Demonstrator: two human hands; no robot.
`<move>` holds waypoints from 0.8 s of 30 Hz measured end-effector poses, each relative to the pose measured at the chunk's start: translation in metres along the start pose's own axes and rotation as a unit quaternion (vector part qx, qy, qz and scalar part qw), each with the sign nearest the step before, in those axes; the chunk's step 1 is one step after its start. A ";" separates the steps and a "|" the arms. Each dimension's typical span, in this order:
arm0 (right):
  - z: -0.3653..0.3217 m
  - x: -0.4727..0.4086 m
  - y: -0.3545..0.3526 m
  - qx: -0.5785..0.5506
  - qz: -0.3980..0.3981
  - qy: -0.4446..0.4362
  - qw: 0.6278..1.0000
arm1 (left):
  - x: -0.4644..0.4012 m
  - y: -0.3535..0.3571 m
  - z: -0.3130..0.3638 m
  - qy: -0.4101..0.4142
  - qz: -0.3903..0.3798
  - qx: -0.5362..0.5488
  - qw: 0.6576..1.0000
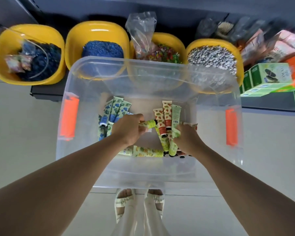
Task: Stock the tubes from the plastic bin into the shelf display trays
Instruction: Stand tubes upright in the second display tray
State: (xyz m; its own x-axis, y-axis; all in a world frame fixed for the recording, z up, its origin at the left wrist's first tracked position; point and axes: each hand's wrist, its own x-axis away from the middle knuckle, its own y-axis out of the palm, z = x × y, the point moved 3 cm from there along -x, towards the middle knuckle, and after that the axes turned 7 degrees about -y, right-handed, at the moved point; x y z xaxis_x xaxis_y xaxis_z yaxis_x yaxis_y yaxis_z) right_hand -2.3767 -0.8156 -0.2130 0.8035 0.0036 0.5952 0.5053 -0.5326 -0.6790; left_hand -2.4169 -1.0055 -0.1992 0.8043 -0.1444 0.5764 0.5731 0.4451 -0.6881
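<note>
Head view: looking straight down into a clear plastic bin [148, 65] with orange latch handles [68, 116], standing on a pale tiled floor [24, 133].
Left hand [129, 129]: inside the bin, fingers curled round a yellow-green printed tube [147, 124], which lies sideways with its cap end pointing right.
Right hand [188, 139]: inside the bin at the right, fingers closed on a bunch of light green tubes [174, 133]; how many it holds I cannot tell.
Blue-flowered tubes [116, 109]: a cluster against the bin's left side, partly hidden by the left hand.
Strawberry-print tubes [165, 116]: lying near the middle of the bin floor, between the two hands, beside a plain green tube [176, 114].
Yellow fruit-print tube [147, 151]: lying crosswise along the near wall of the bin, below both hands.
Yellow plastic tubs [95, 31]: four in a row on the low dark shelf [46, 92] beyond the bin, holding dark blue gravel, bright blue gravel, mixed coloured pieces and grey-white pebbles [211, 57].
Clear plastic bag [141, 31]: standing in the third tub.
Green and orange boxes [269, 75]: stacked on the shelf at far right.
Feet: pale sandals [123, 201] visible just below the bin.
</note>
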 end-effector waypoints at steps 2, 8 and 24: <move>-0.008 0.014 -0.020 -0.033 -0.004 -0.001 0.999 | 0.008 -0.019 0.006 0.004 -0.019 0.021 1.000; -0.065 0.065 -0.125 -0.182 0.067 -0.044 0.980 | 0.058 -0.114 0.044 0.008 0.025 0.096 0.995; -0.277 0.286 -0.411 -0.263 0.219 -0.213 0.915 | 0.248 -0.423 0.197 0.151 0.138 0.223 0.953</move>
State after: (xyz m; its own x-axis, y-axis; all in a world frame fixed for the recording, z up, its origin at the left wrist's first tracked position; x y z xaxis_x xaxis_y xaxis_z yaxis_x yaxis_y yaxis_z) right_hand -2.4415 -0.8301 0.3557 0.9991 -0.0378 0.0177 -0.0259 -0.8951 -0.4452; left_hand -2.4902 -1.0553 0.3215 0.9620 -0.1857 0.2003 0.2633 0.8251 -0.4999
